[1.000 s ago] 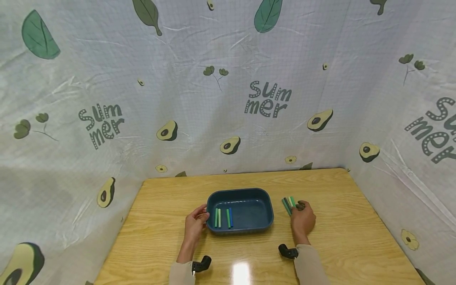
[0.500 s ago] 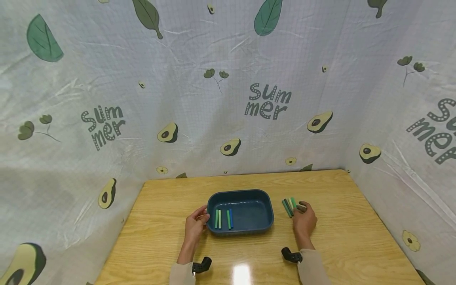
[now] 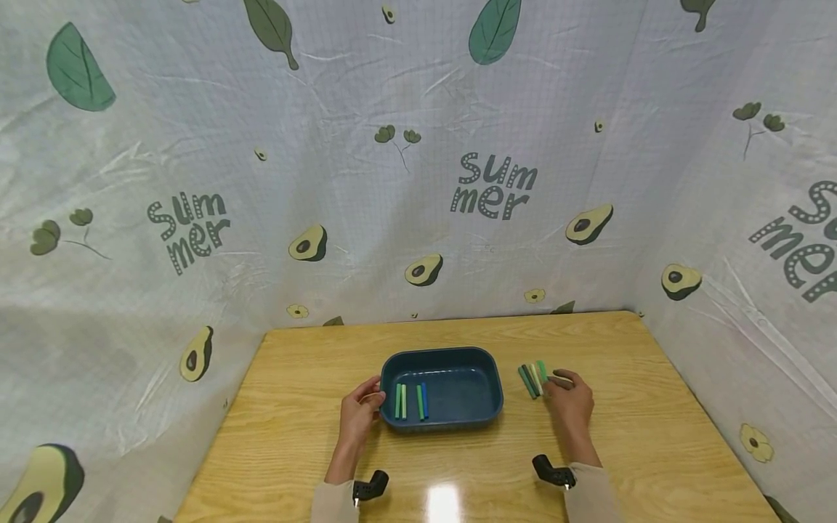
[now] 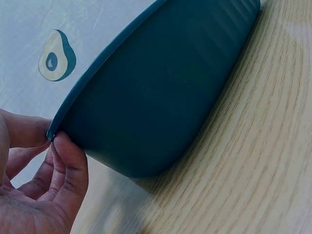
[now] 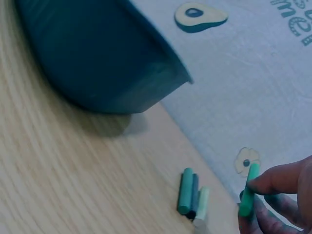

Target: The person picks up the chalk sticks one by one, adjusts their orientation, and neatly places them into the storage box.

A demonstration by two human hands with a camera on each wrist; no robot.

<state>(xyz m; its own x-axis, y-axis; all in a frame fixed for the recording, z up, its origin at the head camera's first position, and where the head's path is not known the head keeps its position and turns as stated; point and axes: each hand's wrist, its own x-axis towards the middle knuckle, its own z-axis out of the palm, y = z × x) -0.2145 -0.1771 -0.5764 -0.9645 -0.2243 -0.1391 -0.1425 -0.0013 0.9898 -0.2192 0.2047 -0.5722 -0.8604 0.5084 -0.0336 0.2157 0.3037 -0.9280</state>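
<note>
A dark blue plastic tray (image 3: 464, 396) sits mid-table. Inside its left part lie several chalk sticks (image 3: 424, 401), green, pale green and blue. My left hand (image 3: 357, 420) pinches the tray's left rim; thumb and fingers meet over the edge in the left wrist view. Right of the tray, my right hand (image 3: 573, 405) pinches a bright green chalk stick (image 5: 248, 191) between thumb and fingers. Its fingertips carry green smudges. Beside it three more sticks rest on the table: a green chalk stick (image 5: 185, 191), a dark teal one (image 5: 194, 196) and a pale one (image 5: 202, 205).
The wooden table (image 3: 314, 356) extends around the tray on all sides. A printed plastic sheet (image 3: 366, 203) hangs behind the table and along both sides. Each wrist wears a black camera (image 3: 552, 472).
My right hand has shifted right, drawing the bright green chalk stick slightly away from the other three. The left hand and the tray stay where they were.
</note>
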